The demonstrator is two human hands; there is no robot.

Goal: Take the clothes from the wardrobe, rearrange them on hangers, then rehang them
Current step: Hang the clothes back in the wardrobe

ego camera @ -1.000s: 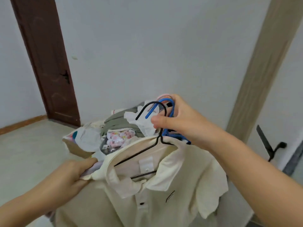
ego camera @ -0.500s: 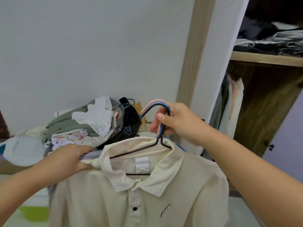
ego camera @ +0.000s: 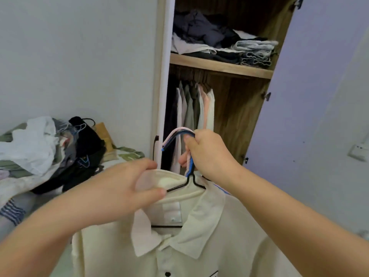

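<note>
A cream polo shirt [ego camera: 199,246] hangs on a black hanger [ego camera: 196,183] in front of me. My right hand [ego camera: 207,152] grips the bundled hooks [ego camera: 175,134] of black, blue and pink hangers above the shirt. My left hand [ego camera: 123,188] pinches the back of the shirt's collar [ego camera: 165,179] at the left of the hanger neck. Beyond them stands the open wardrobe [ego camera: 235,108] with several pale shirts [ego camera: 196,108] hanging on its rail.
Folded clothes [ego camera: 223,41] lie on the wardrobe's upper shelf [ego camera: 219,65]. Its door [ego camera: 311,86] stands open at the right. A heap of clothes and hangers [ego camera: 60,148] lies on a bed at the left.
My view has swung right from the clothes heap to the open wardrobe. My left hand has moved from the shirt's left shoulder to the collar by the hanger neck.
</note>
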